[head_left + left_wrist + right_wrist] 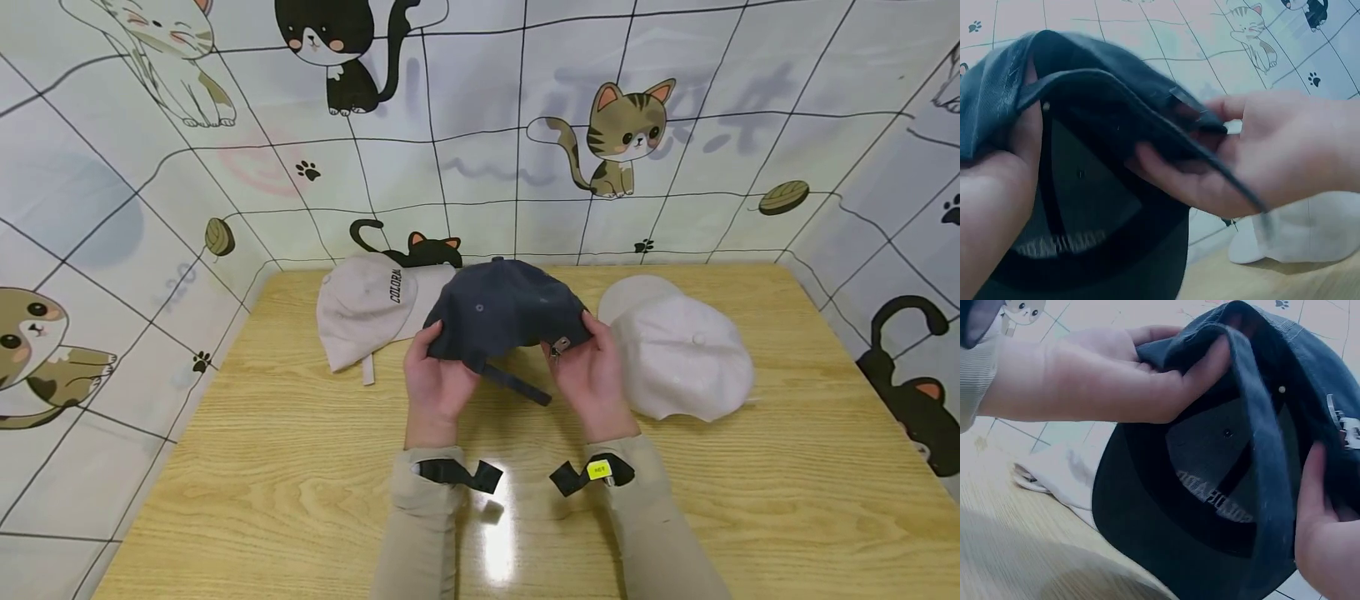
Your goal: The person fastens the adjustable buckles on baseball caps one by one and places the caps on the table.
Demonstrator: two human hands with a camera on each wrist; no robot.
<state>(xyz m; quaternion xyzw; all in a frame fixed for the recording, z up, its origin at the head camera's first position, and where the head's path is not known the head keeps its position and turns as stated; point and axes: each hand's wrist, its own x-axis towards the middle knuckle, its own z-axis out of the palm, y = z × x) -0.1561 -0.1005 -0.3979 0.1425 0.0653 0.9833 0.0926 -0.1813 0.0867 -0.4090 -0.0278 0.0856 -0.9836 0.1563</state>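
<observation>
A dark navy baseball cap (pixel 510 296) is held above the table, the back opening facing me. My left hand (pixel 444 385) grips its left back edge, fingers inside and thumb outside. On the opposite edge, my right hand (pixel 588 379) pinches the fabric beside a metal buckle (pixel 559 346). The cap's back strap (pixel 517 385) hangs loose from the left side, its free end out of the buckle. Both wrist views look into the crown, where reversed embroidery (pixel 1216 497) shows through; the brim (pixel 1129 512) points away below.
A pale cap (pixel 360 308) with dark lettering lies at the back left of the wooden table (pixel 285 500). Another off-white cap (pixel 682 358) lies to the right, close to my right hand. Cat-printed cloth walls (pixel 480 167) enclose the back and sides.
</observation>
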